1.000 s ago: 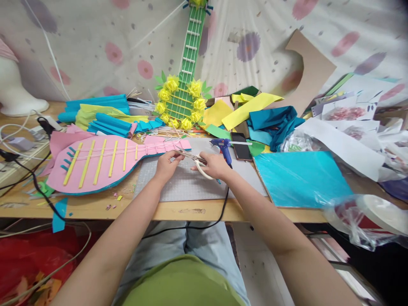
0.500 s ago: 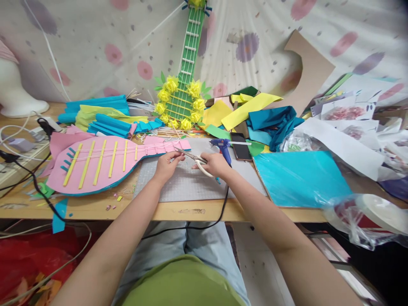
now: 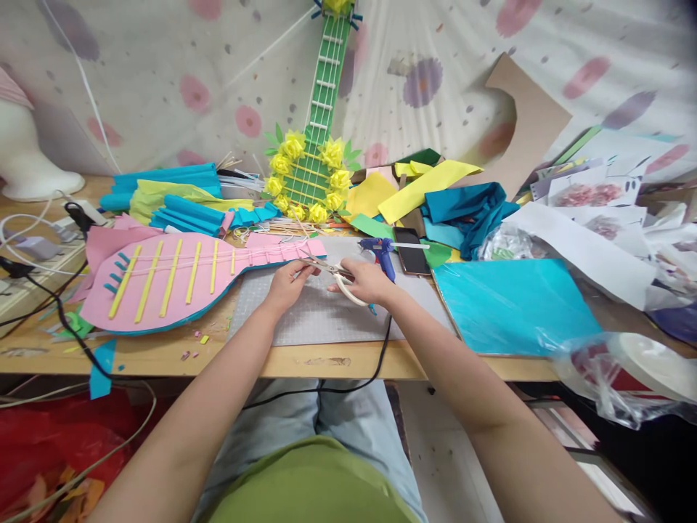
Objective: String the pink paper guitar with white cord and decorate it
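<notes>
A pink and blue paper lute lies on the left, its neck pointing right, with yellow strips and pale strings across it. My right hand is closed round the white handles of the scissors, whose blades point left and lie partly open by the neck's end. Just below that end, my left hand has its fingertips pinched near the blade tips; what they hold is too small to make out. Under both hands is a grey cutting mat.
Right of my hands are a blue glue gun with a cable, a phone and a turquoise sheet. Behind stands a green flowered paper instrument. A power strip lies left.
The scissors' blades are spread slightly wider than before. My left hand has shifted very slightly to the right. The paper lute has stayed in place.
</notes>
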A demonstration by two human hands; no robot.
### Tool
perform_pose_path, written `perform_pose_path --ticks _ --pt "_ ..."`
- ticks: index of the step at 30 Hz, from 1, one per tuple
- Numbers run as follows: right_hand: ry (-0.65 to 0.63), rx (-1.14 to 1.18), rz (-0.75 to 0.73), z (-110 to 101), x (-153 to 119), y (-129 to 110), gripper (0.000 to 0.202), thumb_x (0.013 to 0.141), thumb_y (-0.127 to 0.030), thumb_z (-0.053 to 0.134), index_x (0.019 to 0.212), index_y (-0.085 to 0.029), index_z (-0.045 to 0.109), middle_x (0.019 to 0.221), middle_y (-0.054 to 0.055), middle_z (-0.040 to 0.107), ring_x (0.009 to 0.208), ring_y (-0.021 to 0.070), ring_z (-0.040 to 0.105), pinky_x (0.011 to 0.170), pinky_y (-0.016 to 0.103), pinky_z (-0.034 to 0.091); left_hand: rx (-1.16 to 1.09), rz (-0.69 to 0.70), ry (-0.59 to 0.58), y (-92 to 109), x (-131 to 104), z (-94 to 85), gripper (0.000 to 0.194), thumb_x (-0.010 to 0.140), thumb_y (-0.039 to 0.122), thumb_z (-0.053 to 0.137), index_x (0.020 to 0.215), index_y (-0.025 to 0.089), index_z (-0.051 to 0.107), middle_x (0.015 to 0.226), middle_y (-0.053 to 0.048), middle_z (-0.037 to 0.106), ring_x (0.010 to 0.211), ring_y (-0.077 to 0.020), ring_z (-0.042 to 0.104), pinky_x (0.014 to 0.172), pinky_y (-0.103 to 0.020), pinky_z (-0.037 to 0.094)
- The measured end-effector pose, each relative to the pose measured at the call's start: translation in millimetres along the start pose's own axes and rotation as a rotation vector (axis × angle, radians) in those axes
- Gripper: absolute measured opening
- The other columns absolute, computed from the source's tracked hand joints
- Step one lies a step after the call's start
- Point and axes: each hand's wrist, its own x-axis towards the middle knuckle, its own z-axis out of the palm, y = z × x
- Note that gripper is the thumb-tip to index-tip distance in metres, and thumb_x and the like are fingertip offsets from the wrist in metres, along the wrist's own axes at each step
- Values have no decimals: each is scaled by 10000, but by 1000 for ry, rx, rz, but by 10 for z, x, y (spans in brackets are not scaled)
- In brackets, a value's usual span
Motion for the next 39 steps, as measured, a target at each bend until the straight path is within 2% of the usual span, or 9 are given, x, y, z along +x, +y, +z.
perform_pose_path --ticks 10,15,19,24,31,36,39 --pt "47 -53 86 31 5 -5 470 778 -647 426 786 -196 559 691 50 616 656 173 529 542 249 227 -31 -25 30 17 7 13 250 819 353 502 795 167 667 828 -43 698 820 -173 624 800 -286 463" --pt "13 0 75 -34 -8 39 467 779 -642 430 853 -193 537 754 43 623 641 154 516 537 239 247 -38 1 13 18 15 21 264 835 358 475 867 167 654 844 -46 693 837 -171 621 815 -288 458" --pt "-29 -12 17 -88 -18 33 478 760 -646 454 881 -189 528 818 56 632 677 159 525 542 237 249 12 37 -6 31 12 15 267 851 337 443 813 165 644 829 -44 681 820 -162 609 793 -274 453" --pt "-21 -72 37 -92 -13 8 485 755 -657 450 863 -195 551 782 59 640 687 175 546 533 246 232 34 41 -25 26 4 12 264 852 322 427 797 169 636 816 -43 674 801 -161 601 774 -275 453" --pt "24 -119 73 -60 1 29 507 763 -676 421 776 -194 576 705 60 634 671 178 553 537 253 220 16 34 -31 22 14 23 319 863 382 414 761 168 627 797 -43 664 796 -161 596 773 -270 452" --pt "0 -48 59 -91 -14 40 493 770 -662 424 850 -196 564 779 57 644 685 171 548 545 243 241 -11 40 -32 23 17 38 335 872 404 393 839 164 624 798 -49 659 797 -160 595 783 -271 449" --pt "-23 -44 33 -114 -28 25 496 756 -663 443 878 -195 554 801 60 644 691 174 547 543 241 242 -4 42 -42 30 14 41 340 873 403 384 814 164 618 794 -49 655 791 -160 592 773 -271 447"
